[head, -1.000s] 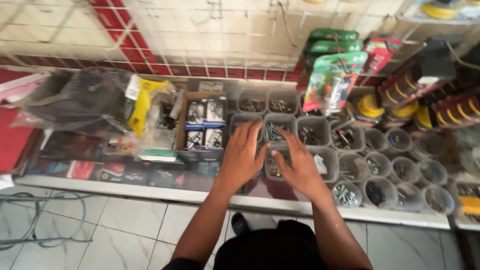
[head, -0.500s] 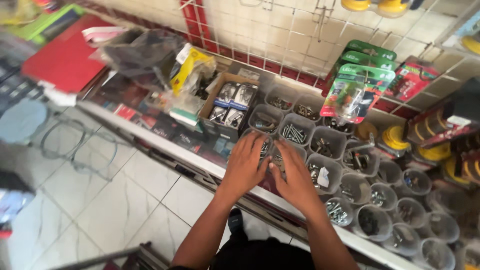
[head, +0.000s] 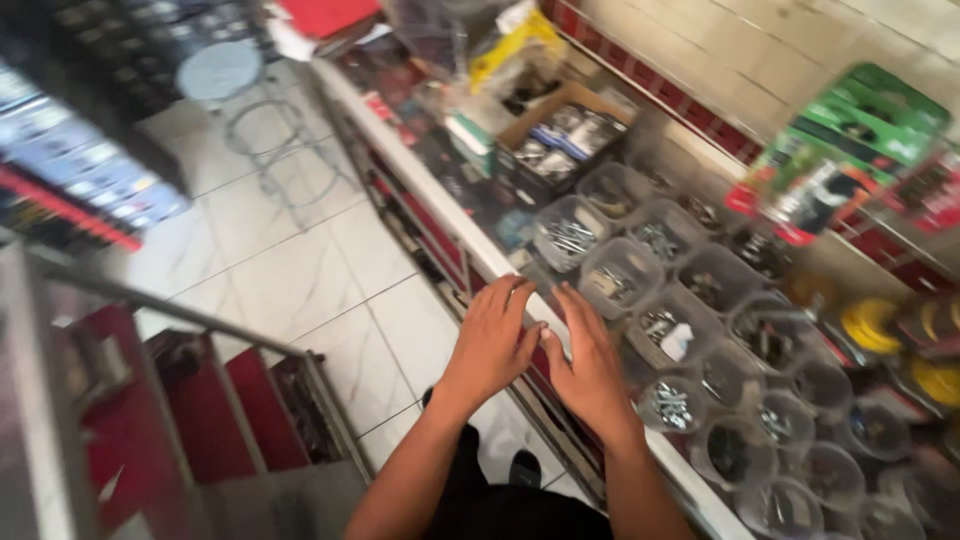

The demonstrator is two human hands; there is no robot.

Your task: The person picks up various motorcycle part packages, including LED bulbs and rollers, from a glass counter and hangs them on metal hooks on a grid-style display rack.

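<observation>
Fingers of both my hands lie loosely spread and flat, pinching nothing; my left hand and right hand rest side by side on the counter edge; clear bins of screws sit just beyond my fingertips.

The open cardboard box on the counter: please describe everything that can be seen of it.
The cardboard box is brown, shallow and open at the top, with no lid visible. It lies on the glass counter, turned at an angle to the counter's edge. Inside it are small flat packs, dark with pale parts, blurred. A clear tub stands close beside it. Neither hand touches it; both are farther along the counter.
</observation>
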